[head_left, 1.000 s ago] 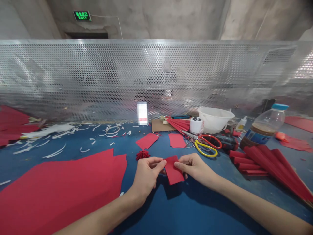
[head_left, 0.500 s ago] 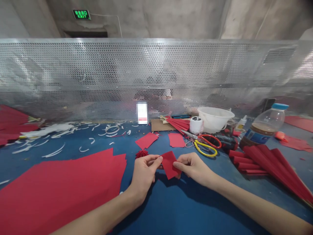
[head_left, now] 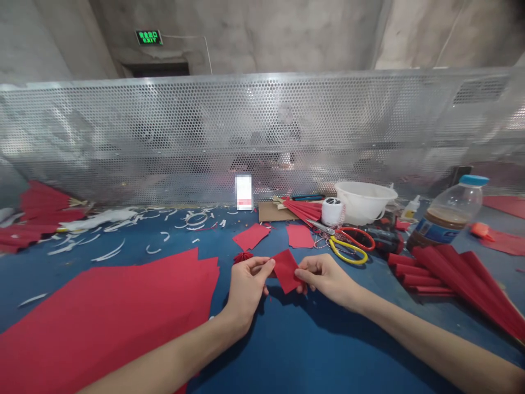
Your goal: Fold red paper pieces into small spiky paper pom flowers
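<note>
A small square of red paper (head_left: 286, 271) is stretched between my two hands above the blue table. My left hand (head_left: 248, 284) pinches its left edge between thumb and finger. On the opposite edge, my right hand (head_left: 322, 276) grips it the same way. Just behind my left hand is a pleated red paper piece (head_left: 243, 257), partly covered by the fingers. Two flat stacks of small red paper lie beyond, a left stack (head_left: 251, 237) and a right stack (head_left: 299, 236). Large red sheets (head_left: 123, 306) spread out beside my left forearm.
Scissors (head_left: 348, 250) with red and yellow handles lie beyond my right hand, near a thread spool (head_left: 331, 212) and a white bucket (head_left: 364, 202). A drink bottle (head_left: 447, 216) and folded red fans (head_left: 463, 279) stand right. White paper scraps (head_left: 110, 251) litter the left; a perforated metal panel (head_left: 184, 131) closes the back.
The camera view has shifted slightly, so the scene sits a little further right and lower. Both hands keep hold of the red paper square, which has tilted a little.
</note>
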Demonstrator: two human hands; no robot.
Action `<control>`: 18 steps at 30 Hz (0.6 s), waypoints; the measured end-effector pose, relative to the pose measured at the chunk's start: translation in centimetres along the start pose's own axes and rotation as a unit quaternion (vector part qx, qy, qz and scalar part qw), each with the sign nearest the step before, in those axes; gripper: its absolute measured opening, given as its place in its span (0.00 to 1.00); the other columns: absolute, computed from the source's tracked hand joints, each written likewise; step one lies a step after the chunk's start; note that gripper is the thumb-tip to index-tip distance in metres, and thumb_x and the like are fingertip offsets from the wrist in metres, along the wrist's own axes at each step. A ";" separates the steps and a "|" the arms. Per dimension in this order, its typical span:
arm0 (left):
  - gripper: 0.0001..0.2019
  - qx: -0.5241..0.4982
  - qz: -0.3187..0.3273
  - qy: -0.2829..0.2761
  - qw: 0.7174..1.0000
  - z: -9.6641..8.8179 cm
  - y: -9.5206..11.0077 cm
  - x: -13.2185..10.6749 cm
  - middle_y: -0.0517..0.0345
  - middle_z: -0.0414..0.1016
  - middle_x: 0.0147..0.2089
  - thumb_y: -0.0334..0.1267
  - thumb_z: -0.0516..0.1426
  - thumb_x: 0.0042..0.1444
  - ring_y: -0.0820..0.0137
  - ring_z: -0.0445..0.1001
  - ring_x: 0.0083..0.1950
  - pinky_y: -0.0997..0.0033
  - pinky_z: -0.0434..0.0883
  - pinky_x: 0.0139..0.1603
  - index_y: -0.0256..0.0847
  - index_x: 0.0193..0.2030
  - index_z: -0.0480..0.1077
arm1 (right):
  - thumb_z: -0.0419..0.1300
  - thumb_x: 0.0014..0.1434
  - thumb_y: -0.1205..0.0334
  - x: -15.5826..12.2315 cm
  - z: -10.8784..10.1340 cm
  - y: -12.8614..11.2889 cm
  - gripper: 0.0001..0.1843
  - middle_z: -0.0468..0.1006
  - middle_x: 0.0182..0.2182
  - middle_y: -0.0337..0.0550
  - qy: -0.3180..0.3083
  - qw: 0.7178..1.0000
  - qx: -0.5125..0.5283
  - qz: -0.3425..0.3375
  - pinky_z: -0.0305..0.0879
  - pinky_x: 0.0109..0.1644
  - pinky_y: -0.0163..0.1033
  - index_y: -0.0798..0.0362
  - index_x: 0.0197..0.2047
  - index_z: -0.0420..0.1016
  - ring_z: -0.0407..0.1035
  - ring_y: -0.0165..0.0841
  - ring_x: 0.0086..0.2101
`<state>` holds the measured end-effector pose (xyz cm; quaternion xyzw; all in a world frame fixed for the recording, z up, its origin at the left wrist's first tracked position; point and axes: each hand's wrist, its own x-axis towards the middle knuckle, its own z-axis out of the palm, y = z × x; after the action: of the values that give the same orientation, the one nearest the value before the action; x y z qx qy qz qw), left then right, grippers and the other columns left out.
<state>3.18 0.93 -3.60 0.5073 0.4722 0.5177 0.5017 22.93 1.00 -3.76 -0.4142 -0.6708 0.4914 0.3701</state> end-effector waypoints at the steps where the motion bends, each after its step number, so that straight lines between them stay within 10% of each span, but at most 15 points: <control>1: 0.14 0.001 0.003 0.002 1.000 0.0 -0.1 0.0 0.48 0.82 0.32 0.45 0.64 0.53 0.68 0.78 0.28 0.80 0.62 0.17 0.33 0.36 0.77 | 0.62 0.57 0.42 0.0 0.0 0.0 0.24 0.80 0.23 0.45 0.000 1.000 0.004 0.000 0.61 0.27 0.33 0.59 0.31 0.76 0.71 0.30 0.23; 18: 0.16 -0.004 -0.007 0.007 1.000 -0.1 0.2 -0.3 0.46 0.82 0.33 0.47 0.64 0.51 0.66 0.79 0.29 0.82 0.57 0.14 0.33 0.36 0.77 | 0.59 0.62 0.48 -0.6 -0.2 0.2 0.21 0.80 0.22 0.45 -0.012 1.000 0.017 -0.009 0.66 0.27 0.33 0.58 0.29 0.76 0.72 0.30 0.21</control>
<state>3.08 0.61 -3.45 0.4989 0.4770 0.5193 0.5038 23.34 0.58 -4.01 -0.3961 -0.6701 0.5046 0.3734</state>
